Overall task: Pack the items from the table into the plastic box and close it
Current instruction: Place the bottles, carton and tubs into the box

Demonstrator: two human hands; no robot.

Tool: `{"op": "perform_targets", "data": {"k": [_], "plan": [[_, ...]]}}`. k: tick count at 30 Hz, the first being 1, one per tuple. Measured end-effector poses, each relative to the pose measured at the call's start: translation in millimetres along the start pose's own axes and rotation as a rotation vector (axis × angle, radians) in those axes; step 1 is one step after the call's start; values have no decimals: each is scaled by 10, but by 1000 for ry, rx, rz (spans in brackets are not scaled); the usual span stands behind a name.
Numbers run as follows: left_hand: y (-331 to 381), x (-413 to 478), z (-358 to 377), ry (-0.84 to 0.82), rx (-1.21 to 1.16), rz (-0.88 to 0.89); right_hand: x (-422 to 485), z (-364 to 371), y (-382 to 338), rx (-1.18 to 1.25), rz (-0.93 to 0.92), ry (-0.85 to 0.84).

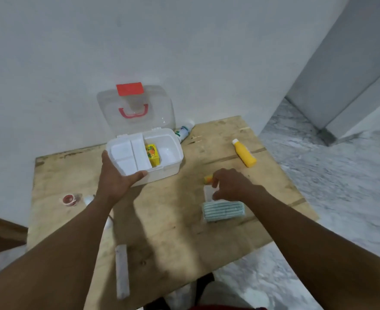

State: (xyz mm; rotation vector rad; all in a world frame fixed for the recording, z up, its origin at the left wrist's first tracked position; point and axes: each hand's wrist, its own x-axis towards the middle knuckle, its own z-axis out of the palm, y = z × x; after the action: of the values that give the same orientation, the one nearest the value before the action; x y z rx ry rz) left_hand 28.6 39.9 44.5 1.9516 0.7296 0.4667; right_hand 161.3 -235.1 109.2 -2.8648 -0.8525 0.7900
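Observation:
A white plastic box (171, 166) stands open at the back of the wooden table (175, 238), its clear lid (137, 108) with a red latch and handle leaning against the wall. A white divided tray (128, 156) fills its left half, and a small yellow carton (153, 154) lies inside. My left hand (115, 177) grips the box's front left corner. My right hand (229, 185) hovers with fingers apart over a small clear packet (208, 192), beside a small orange item (207, 179). A pale green striped pack (223, 210) lies just in front of it.
A yellow bottle (244, 153) lies at the right, a white and green bottle (184, 130) behind the box. A small red-lidded jar (70, 199) sits at the left, a long white tube (122, 270) near the front edge. Marble floor surrounds the table.

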Motion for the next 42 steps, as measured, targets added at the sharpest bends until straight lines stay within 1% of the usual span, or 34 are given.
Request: {"op": "perform_targets", "data": {"k": [3, 6, 8, 10, 13, 16, 18, 21, 24, 28, 31, 34, 36, 39, 42], "plan": [[-28, 2, 7, -5, 0, -19, -140, 158, 246, -59, -12, -125], [-11, -3, 5, -17, 12, -38, -193, 283, 414, -174, -9, -180], [-7, -13, 3, -28, 15, -54, -226, 379, 479, -215, -20, -165], [8, -11, 1, -40, 16, -71, -235, 471, 534, -221, -58, -98], [19, -17, -3, -50, 20, -90, -229, 472, 560, -160, -94, -70], [24, -23, 4, -47, 28, -98, -221, 298, 504, -72, -115, -67], [34, -32, 10, -44, 28, -98, -211, 115, 411, 1, -142, -22], [76, -60, 18, -39, 23, -115, -150, -203, 176, 125, -190, 104], [110, -78, 26, -16, -7, -94, 3, -442, -118, 168, -205, 226], [117, -82, 16, 6, -44, -58, 202, -628, -515, 126, -206, 376], [131, -91, 5, 18, -83, -14, 370, -654, -746, -33, -183, 425], [107, -86, -2, 10, -136, 2, 569, -607, -918, -216, -238, 416], [97, -73, -9, 9, -152, 6, 695, -553, -1025, -300, -278, 365], [75, -66, 2, 13, -164, -1, 866, -503, -1170, -334, -306, 261], [52, -49, 15, 25, -175, -9, 1042, -561, -1221, -335, -307, 197]]}}
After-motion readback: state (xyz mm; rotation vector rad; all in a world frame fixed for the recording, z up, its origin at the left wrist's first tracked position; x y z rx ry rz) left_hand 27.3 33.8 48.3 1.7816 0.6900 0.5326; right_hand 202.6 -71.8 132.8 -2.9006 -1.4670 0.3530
